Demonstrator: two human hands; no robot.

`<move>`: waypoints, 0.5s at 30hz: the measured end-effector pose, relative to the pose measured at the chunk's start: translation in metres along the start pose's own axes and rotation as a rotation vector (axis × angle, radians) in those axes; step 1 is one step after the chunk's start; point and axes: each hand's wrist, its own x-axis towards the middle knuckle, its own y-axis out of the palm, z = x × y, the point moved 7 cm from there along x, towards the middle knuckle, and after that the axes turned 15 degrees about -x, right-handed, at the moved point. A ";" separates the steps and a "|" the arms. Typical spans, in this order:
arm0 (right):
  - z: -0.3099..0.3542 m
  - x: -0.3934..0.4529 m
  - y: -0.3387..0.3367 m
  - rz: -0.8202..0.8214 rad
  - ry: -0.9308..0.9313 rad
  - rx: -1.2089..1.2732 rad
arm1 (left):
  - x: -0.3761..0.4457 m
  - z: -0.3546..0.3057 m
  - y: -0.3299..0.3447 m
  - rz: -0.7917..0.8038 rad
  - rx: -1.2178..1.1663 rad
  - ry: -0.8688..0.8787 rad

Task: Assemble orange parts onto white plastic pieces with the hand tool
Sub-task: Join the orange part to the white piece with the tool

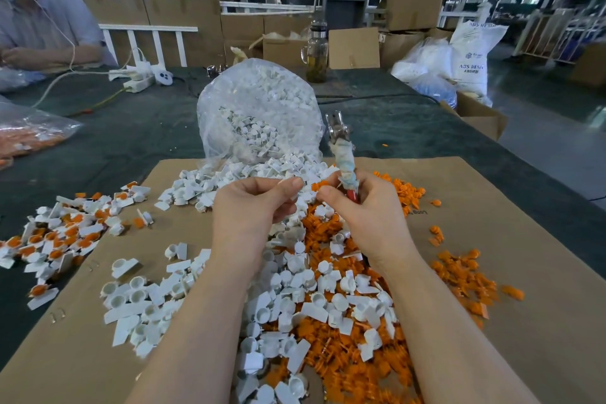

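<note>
My left hand [252, 207] pinches a white plastic piece [296, 198] between thumb and fingers above the heap. My right hand [360, 210] grips the hand tool [342, 154], whose cloth-wrapped handle and metal jaws point up and away, and its thumb and forefinger pinch an orange part [324, 188] close to the white piece. Loose white pieces [295, 285] and orange parts [354, 367] lie mixed on the cardboard sheet [492, 338] under both forearms. A pile of white pieces with orange parts fitted [62, 239] lies at the left.
A clear bag of white pieces [259, 111] spills onto the cardboard ahead of my hands. A bag of orange parts [29, 138] lies far left. Another person [42, 20] sits at the back left near a power strip [137, 82]. A glass jar [316, 56] and boxes stand behind.
</note>
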 end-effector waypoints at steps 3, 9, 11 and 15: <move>0.005 -0.001 -0.001 -0.029 -0.043 -0.022 | -0.002 0.002 0.004 0.031 -0.013 -0.021; 0.009 -0.002 -0.002 -0.111 -0.095 -0.162 | -0.005 0.003 0.012 0.115 -0.056 -0.064; 0.011 -0.003 -0.001 -0.137 -0.097 -0.219 | -0.006 0.003 0.014 0.125 -0.057 -0.061; 0.010 -0.004 -0.003 -0.178 -0.082 -0.281 | -0.006 0.000 0.017 0.125 -0.028 -0.004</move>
